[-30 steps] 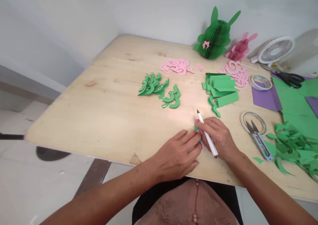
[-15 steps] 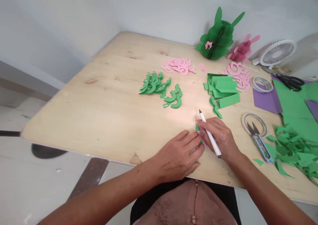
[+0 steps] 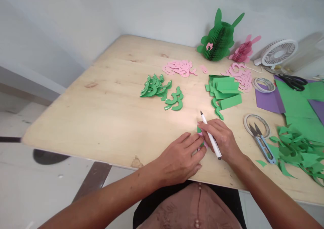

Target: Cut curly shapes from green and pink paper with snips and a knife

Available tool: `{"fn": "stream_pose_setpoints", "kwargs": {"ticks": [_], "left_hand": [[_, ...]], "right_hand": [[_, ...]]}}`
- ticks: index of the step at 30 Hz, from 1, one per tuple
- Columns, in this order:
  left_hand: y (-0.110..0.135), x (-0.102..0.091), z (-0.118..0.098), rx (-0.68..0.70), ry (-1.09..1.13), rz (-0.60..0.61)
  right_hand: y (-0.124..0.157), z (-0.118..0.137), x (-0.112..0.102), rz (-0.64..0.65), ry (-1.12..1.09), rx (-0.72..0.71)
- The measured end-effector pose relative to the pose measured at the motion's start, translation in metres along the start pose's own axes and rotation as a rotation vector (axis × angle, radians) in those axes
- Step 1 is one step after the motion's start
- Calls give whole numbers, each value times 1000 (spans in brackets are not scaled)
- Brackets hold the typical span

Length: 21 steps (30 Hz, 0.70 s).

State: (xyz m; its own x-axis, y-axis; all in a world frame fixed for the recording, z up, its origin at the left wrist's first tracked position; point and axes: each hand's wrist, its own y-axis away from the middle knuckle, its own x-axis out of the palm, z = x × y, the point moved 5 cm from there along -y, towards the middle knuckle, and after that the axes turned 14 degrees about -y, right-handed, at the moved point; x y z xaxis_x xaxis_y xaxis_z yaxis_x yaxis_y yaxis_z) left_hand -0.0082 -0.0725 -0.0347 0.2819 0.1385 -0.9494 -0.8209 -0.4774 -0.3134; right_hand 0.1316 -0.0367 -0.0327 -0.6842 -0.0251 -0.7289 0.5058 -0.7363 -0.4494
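My right hand [image 3: 221,138] is closed around a white pen [image 3: 213,142], whose dark tip points up and away from me. Its fingertips also touch a small piece of green paper [image 3: 199,129] with a pink paper piece [image 3: 200,134] over it. My left hand [image 3: 182,158] lies palm down beside them, fingers spread, with fingertips resting on the same papers. Most of both pieces is hidden under my fingers. Beyond my hands lie folded green paper strips [image 3: 229,84] and a wavy green cutout [image 3: 217,110].
Green cutouts [image 3: 153,86] and pink cutouts [image 3: 179,68] lie mid-table. At the back stand a green paper rabbit [image 3: 219,40], a pink one [image 3: 243,51] and a white fan [image 3: 279,53]. To the right are a tape roll [image 3: 245,123], blue-handled snips [image 3: 264,148] and green scraps [image 3: 301,154].
The view has shifted slightly, so most things appear a little further left. Both hands keep nearly the same pose, and the pen is still in my right hand.
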Motion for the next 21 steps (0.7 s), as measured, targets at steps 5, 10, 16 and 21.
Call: {"fn": "stream_pose_setpoints", "kwargs": {"ticks": [5, 10, 16, 21], "left_hand": [[0, 0, -1, -1, -17, -26], [1, -3, 4, -24, -1, -71], [-4, -6, 28, -147, 5, -112], [-10, 1, 35, -113, -27, -85]], "right_hand": [[-1, 2, 0, 8, -3, 19], [1, 2, 1, 23, 10, 14], [0, 5, 0, 25, 18, 13], [0, 7, 1, 48, 24, 10]]}}
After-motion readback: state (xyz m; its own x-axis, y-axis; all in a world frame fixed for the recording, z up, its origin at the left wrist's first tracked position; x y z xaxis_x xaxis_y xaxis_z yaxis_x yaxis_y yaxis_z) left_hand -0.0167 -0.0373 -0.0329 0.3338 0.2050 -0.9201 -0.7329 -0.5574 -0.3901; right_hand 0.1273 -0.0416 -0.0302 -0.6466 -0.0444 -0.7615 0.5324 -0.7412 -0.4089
